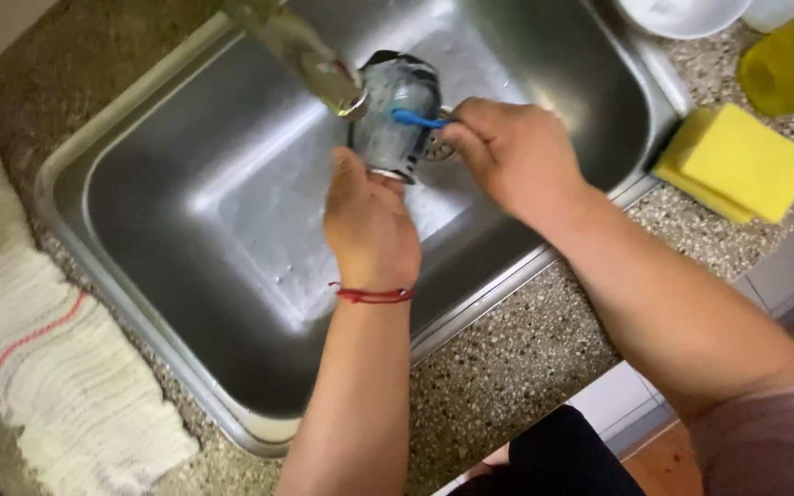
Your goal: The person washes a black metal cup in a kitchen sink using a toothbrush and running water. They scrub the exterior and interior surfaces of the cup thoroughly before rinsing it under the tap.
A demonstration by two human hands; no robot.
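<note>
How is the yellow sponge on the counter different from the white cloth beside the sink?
The yellow sponge is a smooth, solid-coloured block with straight edges; the white cloth is ribbed, crumpled and has thin red stripes. The sponge lies at the right side of the sink, the cloth at the left. Both rest on the speckled counter, and neither hand touches them.

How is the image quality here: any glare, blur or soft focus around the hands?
Head view: soft overall; broad glare on the steel sink floor; the tap is blurred at the top edge; the glass cup between the left hand and right hand looks smeary, its detail lost.
</note>
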